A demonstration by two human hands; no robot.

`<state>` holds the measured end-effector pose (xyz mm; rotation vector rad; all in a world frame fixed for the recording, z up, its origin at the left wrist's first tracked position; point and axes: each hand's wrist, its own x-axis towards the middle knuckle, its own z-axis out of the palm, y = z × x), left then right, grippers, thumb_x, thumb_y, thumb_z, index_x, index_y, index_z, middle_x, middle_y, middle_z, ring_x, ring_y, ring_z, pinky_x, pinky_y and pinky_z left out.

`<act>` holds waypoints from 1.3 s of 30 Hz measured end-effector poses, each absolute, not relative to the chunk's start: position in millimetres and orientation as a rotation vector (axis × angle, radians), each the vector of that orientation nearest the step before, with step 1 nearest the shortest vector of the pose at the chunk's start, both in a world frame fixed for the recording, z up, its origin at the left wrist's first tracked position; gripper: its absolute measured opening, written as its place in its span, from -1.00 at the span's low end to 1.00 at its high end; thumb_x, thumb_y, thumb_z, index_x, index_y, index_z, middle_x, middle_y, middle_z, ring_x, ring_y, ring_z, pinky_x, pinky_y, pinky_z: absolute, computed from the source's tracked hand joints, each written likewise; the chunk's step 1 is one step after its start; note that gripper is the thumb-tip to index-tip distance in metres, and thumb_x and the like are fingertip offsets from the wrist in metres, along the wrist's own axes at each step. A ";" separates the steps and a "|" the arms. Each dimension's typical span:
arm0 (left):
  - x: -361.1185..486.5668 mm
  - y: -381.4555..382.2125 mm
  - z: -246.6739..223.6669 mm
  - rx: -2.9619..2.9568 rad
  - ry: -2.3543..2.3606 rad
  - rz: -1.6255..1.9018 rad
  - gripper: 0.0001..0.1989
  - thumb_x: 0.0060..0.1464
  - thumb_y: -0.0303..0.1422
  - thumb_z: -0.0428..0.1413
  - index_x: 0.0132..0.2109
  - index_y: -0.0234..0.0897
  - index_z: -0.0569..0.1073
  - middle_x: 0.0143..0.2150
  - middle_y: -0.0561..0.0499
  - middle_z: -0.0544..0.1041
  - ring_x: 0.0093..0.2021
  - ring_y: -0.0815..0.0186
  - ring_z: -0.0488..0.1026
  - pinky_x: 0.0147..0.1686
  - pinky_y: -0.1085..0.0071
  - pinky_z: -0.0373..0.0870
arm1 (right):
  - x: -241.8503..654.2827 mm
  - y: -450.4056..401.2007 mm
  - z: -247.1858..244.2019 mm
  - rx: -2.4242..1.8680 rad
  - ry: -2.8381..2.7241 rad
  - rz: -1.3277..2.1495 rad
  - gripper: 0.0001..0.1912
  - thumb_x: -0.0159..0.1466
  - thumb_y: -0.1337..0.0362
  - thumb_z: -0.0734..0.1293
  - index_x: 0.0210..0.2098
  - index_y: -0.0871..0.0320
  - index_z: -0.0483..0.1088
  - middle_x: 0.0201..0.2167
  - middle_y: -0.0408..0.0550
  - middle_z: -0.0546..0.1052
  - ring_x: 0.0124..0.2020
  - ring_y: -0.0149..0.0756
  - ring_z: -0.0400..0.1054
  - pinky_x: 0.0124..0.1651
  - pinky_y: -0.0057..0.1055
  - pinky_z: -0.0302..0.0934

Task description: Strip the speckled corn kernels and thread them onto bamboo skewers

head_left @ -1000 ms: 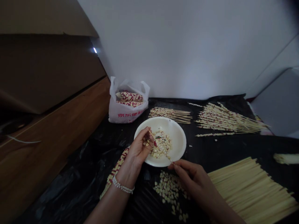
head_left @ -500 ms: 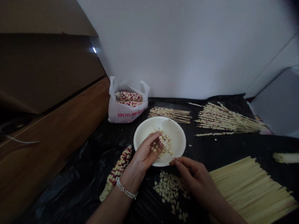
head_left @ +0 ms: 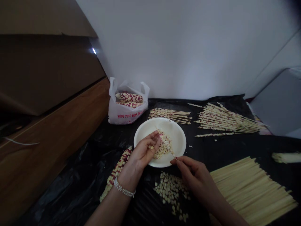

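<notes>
My left hand (head_left: 146, 150) is over the white bowl (head_left: 180, 136), fingers curled in, with pale corn kernels (head_left: 151, 147) in its palm. At the bowl's near rim my right hand (head_left: 194, 172) pinches the end of a thin skewer (head_left: 174, 154) strung with kernels. The skewer slants up and left across the bowl toward my left fingertips, which partly hide it. Loose corn kernels (head_left: 166, 147) lie in the bowl. More loose kernels (head_left: 170, 190) are scattered on the black sheet below it. Beside my left forearm rests a partly stripped red-and-yellow corn cob (head_left: 119, 166).
Behind the bowl stands a white plastic bag (head_left: 127, 114) holding corn cobs. Kernel-strung skewers lie in a small bundle (head_left: 169, 114) and a larger bundle (head_left: 218, 119). Bare sticks (head_left: 254, 188) spread at the right, near a pale cob (head_left: 285, 157). A wall (head_left: 176, 47) rises behind.
My left fingers have shifted slightly and curl more over the palm, where fewer kernels show. My right hand keeps its pinch at the rim. The whole view has moved a little.
</notes>
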<state>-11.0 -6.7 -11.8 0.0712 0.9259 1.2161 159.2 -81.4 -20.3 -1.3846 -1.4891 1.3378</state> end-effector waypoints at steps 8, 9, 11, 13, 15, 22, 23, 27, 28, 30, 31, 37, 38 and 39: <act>-14.3 -2.4 -13.2 0.027 0.927 1.296 -0.80 0.16 -0.68 -0.02 -0.19 -0.49 0.49 -0.29 -0.17 0.57 -0.34 0.37 0.56 -0.35 0.56 0.56 | 158.1 -82.3 -20.1 -1.363 -1.485 1.355 -0.60 0.32 0.05 0.20 -0.22 0.22 0.53 -0.67 -0.22 0.18 -0.63 -0.41 -0.01 -0.62 -0.44 -0.16; -14.2 -2.4 -13.1 0.015 0.927 1.287 -0.82 0.18 -0.65 -0.02 -0.20 -0.49 0.48 -0.31 -0.15 0.56 -0.38 0.39 0.55 -0.39 0.57 0.55 | 158.1 -82.8 -19.9 -1.358 -1.484 1.353 -0.60 0.32 0.05 0.20 -0.22 0.22 0.53 -0.66 -0.22 0.18 -0.63 -0.41 -0.01 -0.62 -0.44 -0.16; -15.2 -2.6 -13.1 -0.009 0.919 1.272 -0.83 0.23 -0.58 -0.04 -0.24 -0.47 0.45 -0.36 -0.10 0.54 -0.47 0.45 0.50 -0.50 0.61 0.49 | 158.2 -83.7 -19.3 -1.354 -1.480 1.363 -0.60 0.32 0.05 0.19 -0.21 0.23 0.52 -0.68 -0.24 0.17 -0.64 -0.42 -0.01 -0.63 -0.45 -0.17; -17.1 -3.1 -13.8 -0.006 0.879 1.246 -0.80 0.26 -0.54 -0.06 -0.29 -0.44 0.43 -0.47 0.00 0.45 -0.59 0.53 0.37 -0.65 0.69 0.33 | 158.5 -84.5 -18.6 -1.353 -1.476 1.374 -0.59 0.32 0.06 0.19 -0.20 0.24 0.52 -0.69 -0.25 0.15 -0.66 -0.42 -0.01 -0.64 -0.46 -0.17; -19.0 -3.8 -15.0 0.041 0.829 1.237 -0.80 0.27 -0.52 -0.06 -0.29 -0.43 0.42 -0.56 0.11 0.33 -0.69 0.59 0.21 -0.75 0.71 0.14 | 158.8 -85.2 -18.2 -1.354 -1.472 1.376 -0.59 0.32 0.06 0.19 -0.20 0.24 0.52 -0.69 -0.26 0.16 -0.67 -0.43 0.00 -0.64 -0.46 -0.18; -20.4 -3.6 -12.1 0.132 0.858 1.283 -0.80 0.22 -0.54 0.03 -0.05 -0.44 0.48 -0.50 0.10 0.33 -0.61 0.60 0.26 -0.67 0.73 0.22 | 159.1 -86.5 -21.3 -1.342 -1.522 1.357 -0.59 0.35 0.07 0.16 -0.19 0.21 0.53 -0.70 -0.25 0.17 -0.68 -0.44 -0.02 -0.65 -0.47 -0.21; -20.5 -3.2 -10.9 0.128 0.868 1.280 -0.79 0.23 -0.55 0.02 -0.04 -0.46 0.48 -0.48 0.08 0.35 -0.59 0.58 0.29 -0.63 0.72 0.27 | 158.9 -86.4 -21.7 -1.342 -1.532 1.341 -0.59 0.35 0.08 0.16 -0.20 0.20 0.54 -0.69 -0.24 0.19 -0.68 -0.45 -0.03 -0.65 -0.46 -0.20; -20.5 -2.9 -8.4 0.156 0.890 1.303 -0.74 0.22 -0.63 -0.05 -0.02 -0.51 0.47 -0.44 0.00 0.42 -0.53 0.54 0.37 -0.54 0.67 0.39 | 158.5 -85.1 -22.6 -1.326 -1.557 1.308 -0.61 0.36 0.10 0.17 -0.23 0.20 0.55 -0.67 -0.21 0.26 -0.68 -0.46 -0.01 -0.61 -0.45 -0.14; -20.5 -2.8 -8.6 0.172 0.891 1.318 -0.73 0.22 -0.63 -0.04 -0.02 -0.49 0.47 -0.43 0.00 0.43 -0.53 0.54 0.38 -0.53 0.67 0.40 | 158.4 -85.0 -22.7 -1.325 -1.555 1.320 -0.61 0.36 0.10 0.16 -0.22 0.19 0.55 -0.69 -0.22 0.24 -0.69 -0.46 -0.01 -0.62 -0.45 -0.14; -20.5 -2.3 -10.0 0.175 0.893 1.340 -0.77 0.21 -0.62 -0.01 -0.06 -0.46 0.49 -0.42 0.00 0.46 -0.52 0.54 0.40 -0.53 0.68 0.42 | 158.3 -85.1 -22.6 -1.327 -1.553 1.332 -0.60 0.36 0.10 0.16 -0.20 0.20 0.55 -0.71 -0.24 0.22 -0.70 -0.45 -0.01 -0.62 -0.45 -0.14; -20.8 -1.9 -10.9 0.158 0.895 1.353 -0.80 0.22 -0.61 0.00 -0.11 -0.45 0.50 -0.41 0.00 0.47 -0.51 0.54 0.41 -0.53 0.69 0.42 | 158.3 -85.3 -22.2 -1.330 -1.559 1.327 -0.60 0.36 0.10 0.17 -0.20 0.19 0.55 -0.70 -0.23 0.24 -0.69 -0.45 0.00 -0.62 -0.45 -0.14; -21.5 -0.2 -12.4 0.123 0.938 1.411 -0.85 0.19 -0.58 0.06 -0.29 -0.43 0.52 -0.39 -0.01 0.54 -0.53 0.56 0.44 -0.56 0.72 0.42 | 157.2 -87.5 -19.0 -1.282 -1.589 1.305 -0.64 0.36 0.12 0.19 -0.24 0.16 0.57 -0.50 -0.08 0.51 -0.50 -0.35 0.27 -0.46 -0.42 0.08; -21.0 -0.3 -11.5 0.124 0.949 1.421 -0.86 0.18 -0.59 0.06 -0.27 -0.42 0.53 -0.39 0.00 0.55 -0.54 0.56 0.44 -0.57 0.72 0.42 | 157.0 -87.6 -19.0 -1.272 -1.593 1.312 -0.64 0.35 0.12 0.19 -0.24 0.16 0.57 -0.50 -0.07 0.52 -0.48 -0.33 0.29 -0.44 -0.42 0.11; -20.4 -0.6 -10.4 0.122 0.958 1.429 -0.85 0.18 -0.60 0.07 -0.26 -0.42 0.53 -0.38 0.00 0.56 -0.55 0.56 0.44 -0.56 0.72 0.43 | 156.9 -87.5 -19.1 -1.263 -1.598 1.317 -0.64 0.35 0.13 0.19 -0.24 0.16 0.57 -0.50 -0.07 0.52 -0.46 -0.31 0.31 -0.41 -0.41 0.13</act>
